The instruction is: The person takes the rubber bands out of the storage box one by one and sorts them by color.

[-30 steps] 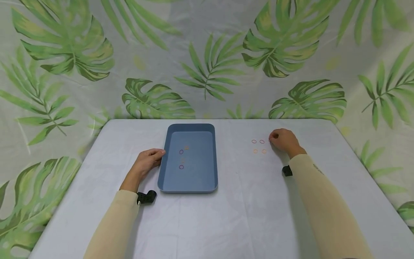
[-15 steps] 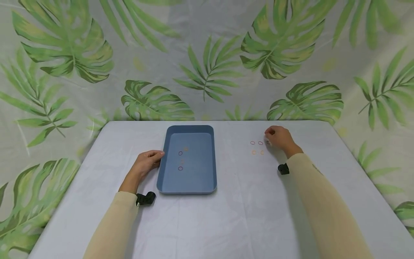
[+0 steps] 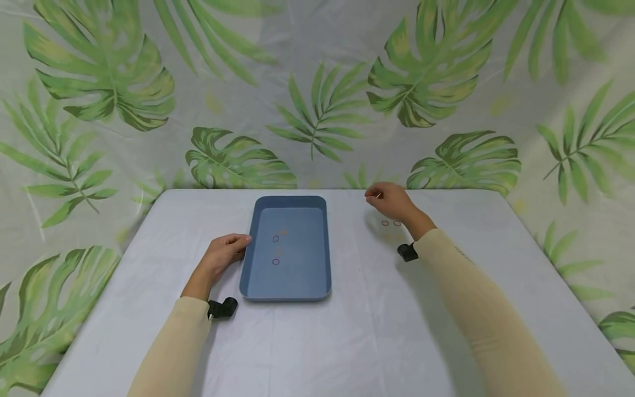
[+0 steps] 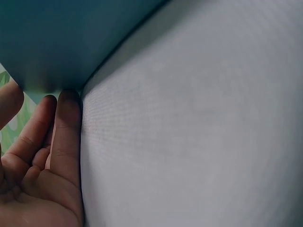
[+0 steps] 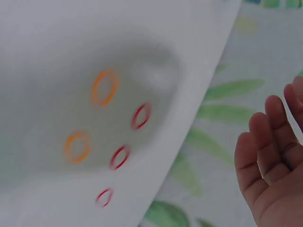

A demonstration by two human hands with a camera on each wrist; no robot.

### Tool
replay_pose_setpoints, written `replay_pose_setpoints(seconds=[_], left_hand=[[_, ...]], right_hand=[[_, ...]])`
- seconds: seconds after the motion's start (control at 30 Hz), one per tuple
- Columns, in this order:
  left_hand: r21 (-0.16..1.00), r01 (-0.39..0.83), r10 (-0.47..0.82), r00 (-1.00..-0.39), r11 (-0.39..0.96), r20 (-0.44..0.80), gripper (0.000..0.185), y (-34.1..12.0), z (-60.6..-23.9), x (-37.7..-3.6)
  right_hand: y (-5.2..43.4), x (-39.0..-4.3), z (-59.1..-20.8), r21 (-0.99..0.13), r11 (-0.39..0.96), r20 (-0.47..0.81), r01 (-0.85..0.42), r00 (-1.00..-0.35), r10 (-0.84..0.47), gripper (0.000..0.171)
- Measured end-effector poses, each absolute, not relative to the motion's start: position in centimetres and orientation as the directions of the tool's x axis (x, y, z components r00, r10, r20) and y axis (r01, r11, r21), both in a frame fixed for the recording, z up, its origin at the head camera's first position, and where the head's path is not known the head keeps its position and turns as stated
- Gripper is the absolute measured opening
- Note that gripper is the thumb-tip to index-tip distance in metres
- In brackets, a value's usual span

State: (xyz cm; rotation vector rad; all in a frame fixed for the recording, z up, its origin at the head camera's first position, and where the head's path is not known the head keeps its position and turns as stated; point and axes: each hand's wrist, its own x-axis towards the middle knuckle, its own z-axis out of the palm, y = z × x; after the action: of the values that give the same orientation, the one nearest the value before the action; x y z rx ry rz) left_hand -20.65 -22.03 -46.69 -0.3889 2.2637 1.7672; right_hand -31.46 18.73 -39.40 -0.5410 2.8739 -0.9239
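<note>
A shallow blue rectangular tray (image 3: 302, 281) lies left of centre, with two dark red rings and faint orange rings inside. My left hand (image 3: 223, 252) holds its left side, thumb at the rim and fingers against the outer wall in the left wrist view. My right hand (image 3: 392, 203) is over the far part of the table, right of the tray, thumb and forefinger brought together. I cannot tell whether something thin is between them; the right wrist view cuts those fingertips off. Below it lie three thin red rings (image 5: 141, 116) and two orange rings (image 5: 77, 147), like small rubber bands.
A white cloth covers the table (image 3: 307, 347). Behind it hangs a leaf-patterned curtain (image 3: 317, 110), close to the table's far edge. A small black camera sits on each wrist, the right one (image 3: 408, 252) low over the cloth near the rings.
My right hand has left the right end of the ring rows and moved left and slightly away, toward the tray. My left hand stays at the tray's side, and the tray keeps its place.
</note>
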Motion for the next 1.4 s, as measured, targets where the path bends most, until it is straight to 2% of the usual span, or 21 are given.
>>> replay_pose_setpoints(seconds=[0.77,1.07,1.4], left_hand=[[0.905,-0.348,-0.059,-0.937,0.243,-0.345,0.049,-22.2,-46.8,-20.5],[0.906,-0.349,-0.066,-0.937,0.238,-0.343,0.047,-22.2,-46.7,-20.5],[0.909,-0.347,-0.067,-0.938,0.231,-0.341,0.047,-22.2,-46.7,-20.5]], right_hand=[[8.9,-29.4,-37.1,-0.603,0.639,0.008,-0.478,-0.805,-0.594,0.021],[4.8,-29.2,-37.7,-0.620,0.626,-0.018,-0.474,-0.788,-0.615,0.022],[2.0,-29.9,-39.9,-0.609,0.684,-0.085,-0.402,-0.824,-0.560,0.026]])
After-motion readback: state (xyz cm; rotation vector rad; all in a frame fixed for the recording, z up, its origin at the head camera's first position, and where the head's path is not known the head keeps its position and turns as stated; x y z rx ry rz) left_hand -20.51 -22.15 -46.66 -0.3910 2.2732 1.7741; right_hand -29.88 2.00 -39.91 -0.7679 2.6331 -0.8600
